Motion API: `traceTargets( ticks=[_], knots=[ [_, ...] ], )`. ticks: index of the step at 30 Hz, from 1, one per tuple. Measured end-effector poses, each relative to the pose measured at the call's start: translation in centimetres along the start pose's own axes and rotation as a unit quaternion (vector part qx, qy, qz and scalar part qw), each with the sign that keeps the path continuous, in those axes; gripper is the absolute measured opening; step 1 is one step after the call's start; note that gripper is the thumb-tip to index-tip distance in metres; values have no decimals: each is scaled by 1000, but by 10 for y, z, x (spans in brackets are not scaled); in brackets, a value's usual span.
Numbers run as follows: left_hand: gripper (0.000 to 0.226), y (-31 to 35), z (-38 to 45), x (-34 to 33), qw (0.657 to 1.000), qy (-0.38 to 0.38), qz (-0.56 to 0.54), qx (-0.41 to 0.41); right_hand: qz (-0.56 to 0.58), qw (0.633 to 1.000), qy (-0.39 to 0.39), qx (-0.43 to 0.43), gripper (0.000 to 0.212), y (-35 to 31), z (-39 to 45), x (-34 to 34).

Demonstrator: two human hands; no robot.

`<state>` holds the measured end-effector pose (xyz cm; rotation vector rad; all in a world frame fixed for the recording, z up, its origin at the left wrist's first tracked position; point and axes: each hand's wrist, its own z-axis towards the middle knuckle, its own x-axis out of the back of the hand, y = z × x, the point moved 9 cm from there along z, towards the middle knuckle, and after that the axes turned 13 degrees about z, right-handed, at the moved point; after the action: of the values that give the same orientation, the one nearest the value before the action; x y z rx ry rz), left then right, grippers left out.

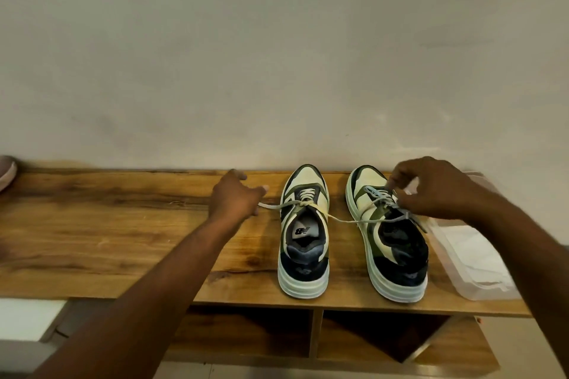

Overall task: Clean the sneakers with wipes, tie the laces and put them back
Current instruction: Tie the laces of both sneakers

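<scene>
Against a plain pale wall (pixel 277 40) stands the wooden shelf top (pixel 107 224) where we work, with open cubbies (pixel 369 335) below it. Both sneakers sit side by side on the wood, toes to the wall: the left sneaker (pixel 303 274) near the middle, the right sneaker (pixel 397 280) just beside it. A clear plastic wipes pack (pixel 474 261) lies at the right edge, touching nothing we hold.

Our left hand (pixel 234 197) pinches one end of the left sneaker's lace (pixel 277 205) and draws it out to the left. The other end runs across the gap to our right hand (pixel 437 191), which hovers over the right sneaker's tongue with fingers curled and pinching lace there; whether it holds only that far end or also the right shoe's own lace, we cannot tell. A first crossing sits snug on the left sneaker.

We judge the wiping done and the tying under way. Next we would need to form loops and cinch a bow without slackening that first knot, then tie the second shoe and return the pair to a cubby.
</scene>
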<state>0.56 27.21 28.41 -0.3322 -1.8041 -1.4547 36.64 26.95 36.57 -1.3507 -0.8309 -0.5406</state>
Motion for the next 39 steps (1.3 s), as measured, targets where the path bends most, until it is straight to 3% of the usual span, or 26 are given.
traceTargets(
  ticks=[2, 5, 8, 14, 21, 27, 32, 39],
  knots=[
    [40, 23, -14, -12, 997, -26, 16, -74, 28, 997, 42, 62, 22, -25, 5, -14],
    [28, 48, -30, -37, 980, -100, -6, -174, 76, 991, 19, 109, 6, -53, 12, -57],
    [21, 55, -37, -45, 960, -105, 51, -254, 68, 991, -33, 109, 10, -66, 22, -98],
    [13, 54, -43, -36, 949, -66, 39, -307, 107, 993, -29, 39, 10, -61, 37, -102],
    [9, 41, -28, -52, 958, -118, 21, -261, 171, 983, -60, -7, 15, -60, 37, -107],
    [4, 43, -26, -54, 961, -106, 41, -253, 226, 965, -98, -90, 15, -52, 40, -116],
    [10, 50, -28, -50, 965, -105, 22, -237, 280, 947, -76, -136, 9, -44, 45, -113],
    [7, 46, -16, -41, 976, -120, -82, -160, 271, 956, -28, -105, 11, -46, 50, -108]
  ],
)
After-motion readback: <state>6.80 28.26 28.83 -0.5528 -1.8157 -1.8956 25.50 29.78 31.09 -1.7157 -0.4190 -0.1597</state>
